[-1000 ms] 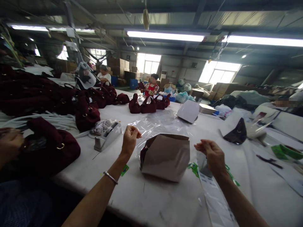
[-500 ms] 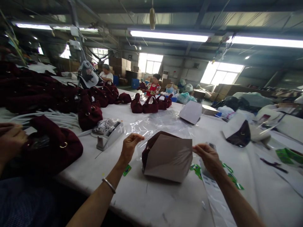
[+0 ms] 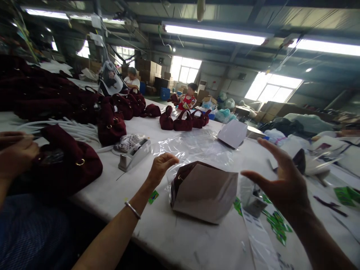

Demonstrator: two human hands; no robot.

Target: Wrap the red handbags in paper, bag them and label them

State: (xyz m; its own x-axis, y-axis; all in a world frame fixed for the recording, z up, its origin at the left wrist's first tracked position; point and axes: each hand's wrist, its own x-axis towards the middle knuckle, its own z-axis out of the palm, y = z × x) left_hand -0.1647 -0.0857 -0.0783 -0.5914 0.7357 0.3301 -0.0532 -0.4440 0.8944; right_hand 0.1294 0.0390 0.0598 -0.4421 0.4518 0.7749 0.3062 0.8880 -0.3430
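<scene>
A dark handbag (image 3: 180,177), partly covered by a grey-brown card (image 3: 205,195), stands on the table in front of me, inside a clear plastic bag. At its upper left, my left hand (image 3: 161,168) pinches the edge of the clear plastic bag (image 3: 172,173). My right hand (image 3: 287,183) is raised to the right of the card, thumb and fingers spread, holding nothing. Below that hand, a tape dispenser (image 3: 254,202) and several small green packets (image 3: 277,225) lie on the table.
A co-worker's hand (image 3: 17,153) is at a maroon handbag (image 3: 81,168) on the left. Beyond are a grey tape dispenser (image 3: 135,153), white tubes (image 3: 67,129) and several maroon handbags (image 3: 182,122). Clear plastic film (image 3: 194,146) and a white card (image 3: 232,134) lie farther back.
My right hand has let go of the right edge of the wrapped handbag, opened, and moved up and right. My left hand keeps its pinch. The view has shifted slightly.
</scene>
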